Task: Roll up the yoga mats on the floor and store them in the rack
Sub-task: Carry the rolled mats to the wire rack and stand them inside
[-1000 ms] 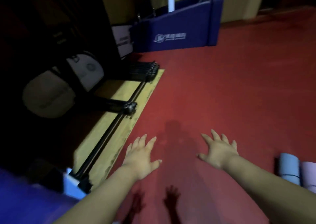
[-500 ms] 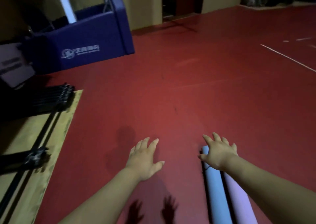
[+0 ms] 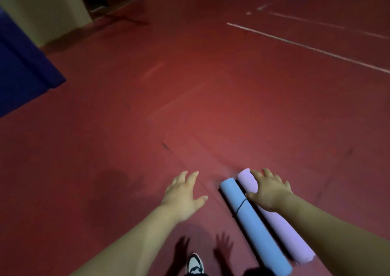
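Dim rm, red floor, white lines

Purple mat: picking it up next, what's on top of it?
Nothing on the purple mat's visible surface. The right hand, fingers spread, hides a stretch near its far end.

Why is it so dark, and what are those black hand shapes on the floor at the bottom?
Head view: the light is dim, brightest on the middle of the red floor; those shapes are shadows of the left hand and right hand; the white line far off looks blurry.
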Demonstrator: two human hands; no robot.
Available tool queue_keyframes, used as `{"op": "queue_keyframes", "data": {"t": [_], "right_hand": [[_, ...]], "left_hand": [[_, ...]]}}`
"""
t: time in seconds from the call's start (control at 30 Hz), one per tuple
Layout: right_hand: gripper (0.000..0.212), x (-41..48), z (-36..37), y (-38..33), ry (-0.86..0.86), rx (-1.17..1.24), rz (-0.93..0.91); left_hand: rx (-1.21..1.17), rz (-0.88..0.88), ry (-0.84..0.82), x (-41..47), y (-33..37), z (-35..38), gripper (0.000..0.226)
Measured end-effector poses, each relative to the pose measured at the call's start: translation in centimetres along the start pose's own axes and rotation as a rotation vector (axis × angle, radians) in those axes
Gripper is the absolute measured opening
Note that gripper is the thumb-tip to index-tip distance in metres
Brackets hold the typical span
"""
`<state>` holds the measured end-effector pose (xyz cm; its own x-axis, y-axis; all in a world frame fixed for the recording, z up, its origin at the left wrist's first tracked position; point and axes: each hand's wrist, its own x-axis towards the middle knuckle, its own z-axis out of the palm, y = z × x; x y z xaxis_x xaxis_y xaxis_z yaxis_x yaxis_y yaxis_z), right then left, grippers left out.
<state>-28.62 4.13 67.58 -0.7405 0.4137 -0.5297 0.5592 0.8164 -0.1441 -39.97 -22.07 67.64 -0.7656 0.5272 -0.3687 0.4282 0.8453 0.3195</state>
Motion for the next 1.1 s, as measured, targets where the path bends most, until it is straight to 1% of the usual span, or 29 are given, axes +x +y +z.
{"op": "queue_keyframes", "data": {"t": [0.13, 0.23, 0.37, 0.5, 0.6, 0.67, 0.73, 0.8, 0.83, 0.9, 0.93, 0.97, 1.03, 1.07, 1.1], "right_hand": [[0.087, 4.0, -0.7, 0.3, -0.036, 0.074, 0.067], [0.086, 8.5, -1.1, 1.3, -0.083, 0.12, 0.117], [0.085, 16.2, -0.9, 2.9, -0.175, 0.169, 0.128], [0.084, 25.2, 0.1, 4.1, -0.264, 0.211, 0.127], [0.079, 32.6, 2.9, 4.3, -0.296, 0.27, 0.099], [0.075, 38.7, 6.7, 4.2, -0.322, 0.34, 0.089], [0.073, 45.5, 12.5, 4.6, -0.33, 0.41, 0.077], [0.075, 52.5, 20.6, 5.7, -0.338, 0.486, 0.083], [0.075, 55.3, 24.8, 5.8, -0.344, 0.517, 0.092], [0.063, 60.4, 32.5, 6.9, -0.339, 0.585, 0.143], [0.058, 62.3, 36.3, 7.8, -0.348, 0.609, 0.169], [0.057, 63.8, 39.8, 8.4, -0.349, 0.637, 0.187], [0.067, 65.4, 44.7, 9.1, -0.322, 0.662, 0.238], [0.072, 65.3, 45.9, 8.9, -0.307, 0.667, 0.282], [0.075, 64.9, 46.7, 8.4, -0.286, 0.683, 0.3]], "left_hand": [[-0.01, 0.058, -0.084, 7.0, 0.4, -1.1, 0.09], [-0.045, 0.059, -0.153, 12.5, 0.9, -0.1, 0.089], [-0.145, -0.003, -0.258, 19.1, 1.4, 2.5, 0.087], [-0.265, -0.125, -0.29, 25.9, 1.3, 6.0, 0.088], [-0.324, -0.175, -0.285, 31.6, -0.5, 10.4, 0.092], [-0.368, -0.19, -0.316, 35.8, -2.6, 15.3, 0.084], [-0.455, -0.238, -0.351, 40.8, -4.9, 21.7, 0.076], [-0.584, -0.341, -0.363, 46.6, -7.6, 30.5, 0.084], [-0.646, -0.403, -0.343, 49.1, -8.8, 34.9, 0.089], [-0.759, -0.46, -0.295, 54.0, -11.1, 44.5, 0.098], [-0.825, -0.483, -0.297, 55.1, -11.8, 48.7, 0.096], [-0.893, -0.522, -0.325, 56.1, -12.3, 52.9, 0.091], [-1.126, -0.56, -0.406, 56.9, -12.5, 59.7, 0.08], [-1.261, -0.596, -0.414, 56.8, -12.4, 62.6, 0.079], [-1.389, -0.647, -0.405, 56.7, -12.2, 64.7, 0.084]]}}
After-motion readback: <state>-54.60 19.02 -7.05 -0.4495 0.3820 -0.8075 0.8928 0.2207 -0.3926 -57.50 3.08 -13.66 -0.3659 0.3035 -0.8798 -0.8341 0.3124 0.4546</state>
